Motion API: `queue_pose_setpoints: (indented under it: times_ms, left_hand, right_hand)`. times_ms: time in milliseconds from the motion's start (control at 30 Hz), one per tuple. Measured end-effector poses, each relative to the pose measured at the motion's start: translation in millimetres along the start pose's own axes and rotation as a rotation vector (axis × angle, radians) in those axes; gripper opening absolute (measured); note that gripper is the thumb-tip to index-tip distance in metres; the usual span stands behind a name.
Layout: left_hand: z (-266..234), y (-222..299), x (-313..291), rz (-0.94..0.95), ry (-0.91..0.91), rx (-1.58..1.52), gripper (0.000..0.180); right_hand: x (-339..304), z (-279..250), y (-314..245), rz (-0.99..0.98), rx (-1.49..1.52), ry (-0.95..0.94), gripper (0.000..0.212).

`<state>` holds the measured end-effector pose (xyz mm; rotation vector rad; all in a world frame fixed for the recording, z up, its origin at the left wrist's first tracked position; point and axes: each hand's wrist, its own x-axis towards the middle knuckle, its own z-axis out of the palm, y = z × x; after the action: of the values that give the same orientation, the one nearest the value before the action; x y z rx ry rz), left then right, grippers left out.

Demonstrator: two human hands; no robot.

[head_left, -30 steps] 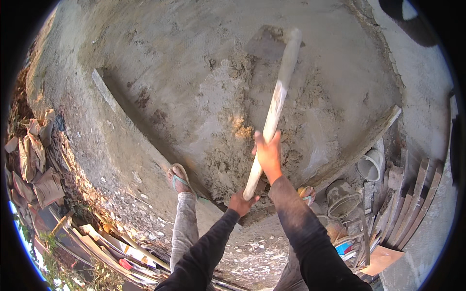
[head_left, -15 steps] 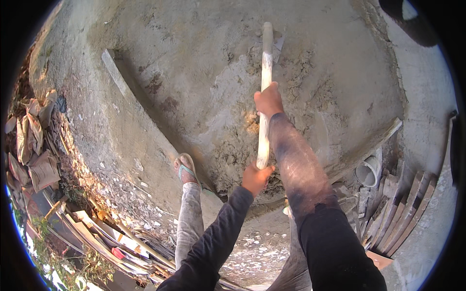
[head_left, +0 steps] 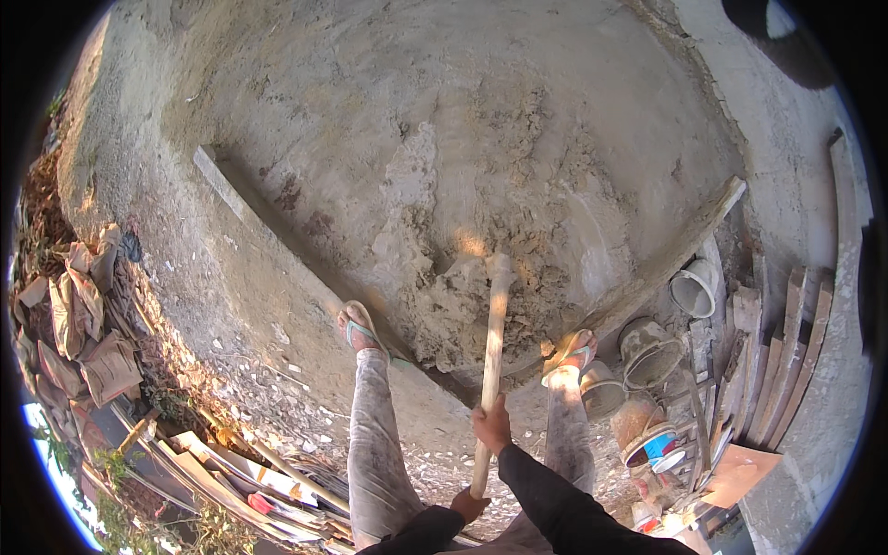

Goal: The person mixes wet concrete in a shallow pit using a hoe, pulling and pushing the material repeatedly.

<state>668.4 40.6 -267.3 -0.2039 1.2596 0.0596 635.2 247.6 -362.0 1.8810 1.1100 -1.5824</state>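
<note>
Both hands grip the long pale wooden handle of a hoe (head_left: 493, 342). My right hand (head_left: 491, 424) is wrapped round the lower middle of the handle, and my left hand (head_left: 469, 506) closes on its near end, close to my body. The hoe's head lies in wet grey mortar (head_left: 435, 319), its blade partly hidden by the lumps. My sandalled feet stand on either side, the left foot (head_left: 357, 326) by the left board and the right foot (head_left: 572, 351) by the right one.
A left board (head_left: 268, 236) and a right board (head_left: 694, 227) edge the mortar, converging toward me. Several buckets (head_left: 696, 289) and stacked planks (head_left: 786, 361) stand at the right. Crumpled paper sacks (head_left: 111, 365) and scrap wood (head_left: 231, 462) lie at the left.
Both hands have drawn the hoe toward my body, its head moving from the far mortar to the near part. My view has shifted, bringing my right foot and more buckets into sight.
</note>
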Motion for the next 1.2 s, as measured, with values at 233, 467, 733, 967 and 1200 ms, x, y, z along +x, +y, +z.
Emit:
queue_pose_setpoints:
  times_ms: [233, 467, 733, 967, 1200]
  left_hand:
    - [21, -9, 58, -0.061, 0.155, 0.089, 0.066]
    - [-306, 315, 122, 0.673, 0.596, -0.022, 0.063]
    - [-296, 275, 94, 0.480, 0.720, 0.102, 0.046]
    - [-63, 132, 75, 0.194, 0.350, -0.249, 0.037]
    - [38, 27, -13, -0.010, 0.215, -0.103, 0.033]
  right_hand:
    - [-8, 9, -16, -0.286, -0.006, 0.095, 0.045]
    - [242, 48, -382, -0.692, -0.019, 0.196, 0.053]
    - [280, 90, -329, -0.361, 0.278, -0.173, 0.044]
    - [194, 31, -76, -0.202, -0.180, 0.024, 0.044]
    - [70, -3, 76, -0.113, -0.185, 0.076, 0.044]
